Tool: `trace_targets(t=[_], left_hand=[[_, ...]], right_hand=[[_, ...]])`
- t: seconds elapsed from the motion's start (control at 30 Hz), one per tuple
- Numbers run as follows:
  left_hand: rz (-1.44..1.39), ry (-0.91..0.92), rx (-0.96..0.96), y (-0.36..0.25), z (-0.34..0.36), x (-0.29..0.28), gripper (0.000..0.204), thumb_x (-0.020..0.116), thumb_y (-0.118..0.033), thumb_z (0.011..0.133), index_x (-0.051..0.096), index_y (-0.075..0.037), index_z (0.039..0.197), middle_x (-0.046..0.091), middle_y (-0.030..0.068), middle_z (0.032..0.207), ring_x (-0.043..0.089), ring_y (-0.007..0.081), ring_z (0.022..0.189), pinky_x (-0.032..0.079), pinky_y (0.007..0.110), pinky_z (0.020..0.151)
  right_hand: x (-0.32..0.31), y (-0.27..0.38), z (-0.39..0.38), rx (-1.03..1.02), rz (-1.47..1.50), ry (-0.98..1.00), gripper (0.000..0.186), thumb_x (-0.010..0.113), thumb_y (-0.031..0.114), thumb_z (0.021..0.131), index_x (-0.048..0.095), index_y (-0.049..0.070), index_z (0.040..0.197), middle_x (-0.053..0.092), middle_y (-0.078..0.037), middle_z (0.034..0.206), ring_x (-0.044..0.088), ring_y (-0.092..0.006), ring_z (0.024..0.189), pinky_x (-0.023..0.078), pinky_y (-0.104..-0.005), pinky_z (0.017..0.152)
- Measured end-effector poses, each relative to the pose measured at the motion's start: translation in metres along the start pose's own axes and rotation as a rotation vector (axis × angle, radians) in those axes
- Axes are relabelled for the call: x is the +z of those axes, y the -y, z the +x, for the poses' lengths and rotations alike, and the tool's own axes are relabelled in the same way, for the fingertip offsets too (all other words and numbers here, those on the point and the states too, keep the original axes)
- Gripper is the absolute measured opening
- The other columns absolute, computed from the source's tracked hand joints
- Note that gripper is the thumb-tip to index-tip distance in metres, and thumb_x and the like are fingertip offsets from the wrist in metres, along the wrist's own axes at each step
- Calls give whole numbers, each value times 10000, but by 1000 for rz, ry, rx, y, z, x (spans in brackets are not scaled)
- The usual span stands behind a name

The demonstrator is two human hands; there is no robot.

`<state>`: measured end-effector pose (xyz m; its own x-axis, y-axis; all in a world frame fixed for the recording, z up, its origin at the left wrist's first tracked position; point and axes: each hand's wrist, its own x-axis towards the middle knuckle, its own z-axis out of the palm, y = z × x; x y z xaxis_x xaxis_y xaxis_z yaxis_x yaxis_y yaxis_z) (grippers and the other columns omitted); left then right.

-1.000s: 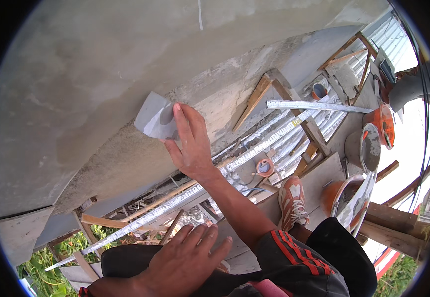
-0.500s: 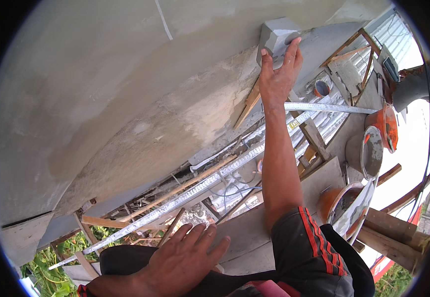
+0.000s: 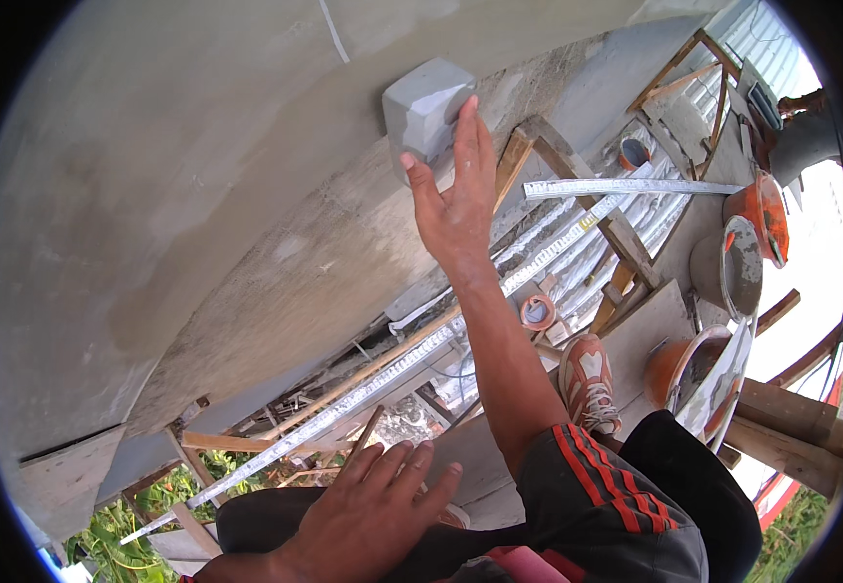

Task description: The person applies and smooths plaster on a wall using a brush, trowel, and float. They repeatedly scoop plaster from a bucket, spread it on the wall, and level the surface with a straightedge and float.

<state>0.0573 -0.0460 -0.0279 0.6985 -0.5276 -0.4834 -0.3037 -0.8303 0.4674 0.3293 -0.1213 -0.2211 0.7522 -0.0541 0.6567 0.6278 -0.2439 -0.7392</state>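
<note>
A pale grey block [image 3: 431, 102] with bevelled faces lies against the wet plaster of the wall [image 3: 198, 175]. My right hand [image 3: 458, 199] is closed on its near side, thumb low and fingers along the right edge, with the arm stretched up and forward. The block's underside is hidden against the wall. Low in the view, my left hand [image 3: 383, 500] hovers over my lap with its fingers spread and nothing in it. Below the block the plaster looks rougher and patchy.
Wooden planks [image 3: 635, 335] and a long metal straightedge [image 3: 344, 389] run below the wall. An orange bucket [image 3: 669, 374], a grey bucket [image 3: 708, 267] and another orange bucket [image 3: 747, 204] stand at right. My shoe [image 3: 591, 379] rests on the boards. A second metal bar [image 3: 625, 187] crosses behind.
My right hand has moved the grey block leftward and slightly down along the wall. My shoe has come into view on the planks. The left hand stays nearly in place.
</note>
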Motion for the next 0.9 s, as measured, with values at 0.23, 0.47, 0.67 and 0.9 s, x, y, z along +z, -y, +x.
trace_targets(t=[0.23, 0.47, 0.67, 0.9], left_hand=[[43, -44, 16, 1, -21, 4, 563, 730, -355, 1011, 606, -135, 1514, 641, 185, 1463, 615, 364, 1390, 461, 508, 1206], [19, -80, -11, 4, -45, 12, 553, 719, -345, 1026, 597, -121, 1517, 649, 186, 1444, 614, 354, 1384, 448, 500, 1211], [61, -124, -26, 4, -52, 13, 517, 683, -344, 1053, 603, -111, 1507, 645, 202, 1453, 614, 355, 1385, 446, 500, 1209], [21, -107, -1, 5, -41, 15, 496, 639, -339, 1078, 599, -109, 1515, 647, 216, 1466, 616, 368, 1393, 454, 512, 1204]], right_hand=[[55, 111, -106, -192, 230, 355, 927, 786, 47, 976, 258, -23, 1735, 443, -293, 1601, 482, -495, 1428, 423, -544, 1201], [-15, 17, -22, 307, 243, -96, 904, 774, 159, 1039, 233, -25, 1739, 406, -289, 1625, 460, -388, 1517, 407, -485, 1247], [-10, 13, -45, 197, 28, -27, 903, 780, 154, 1032, 240, -38, 1729, 413, -287, 1622, 450, -400, 1517, 399, -508, 1247], [45, 39, -89, -113, -100, 118, 962, 824, 60, 912, 321, 32, 1731, 443, -295, 1578, 482, -477, 1400, 430, -546, 1162]])
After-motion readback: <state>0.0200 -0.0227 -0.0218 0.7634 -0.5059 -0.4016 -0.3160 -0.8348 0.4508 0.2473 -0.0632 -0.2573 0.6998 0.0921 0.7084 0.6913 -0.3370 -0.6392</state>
